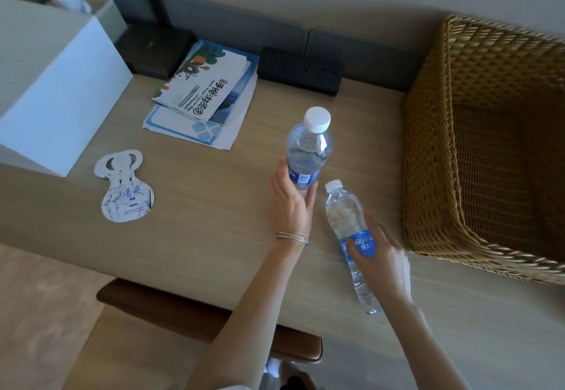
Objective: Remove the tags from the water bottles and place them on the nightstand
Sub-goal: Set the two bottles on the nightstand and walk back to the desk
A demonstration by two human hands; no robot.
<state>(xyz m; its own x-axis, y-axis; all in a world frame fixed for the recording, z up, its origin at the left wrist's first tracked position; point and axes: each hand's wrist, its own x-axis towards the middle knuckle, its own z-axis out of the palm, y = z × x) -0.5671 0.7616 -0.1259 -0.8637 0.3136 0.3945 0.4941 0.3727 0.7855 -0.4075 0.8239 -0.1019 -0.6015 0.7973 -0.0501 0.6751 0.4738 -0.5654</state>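
Two clear water bottles with white caps and blue labels are over the wooden tabletop (198,237). My left hand (292,203) grips the far bottle (308,148) around its label band. My right hand (382,264) grips the near bottle (345,215) at its label, and this bottle leans with its cap pointing away from me. No tag hangs on either bottle neck. White paper tags (127,188) with blue print lie flat on the tabletop to the left, two neck holes showing at the top.
A large woven wicker basket (434,151) stands at the right. A white box (58,90) sits at the left. Brochures (204,93) lie at the back, next to a black power strip (301,70). A brown chair back (189,313) is at the near table edge.
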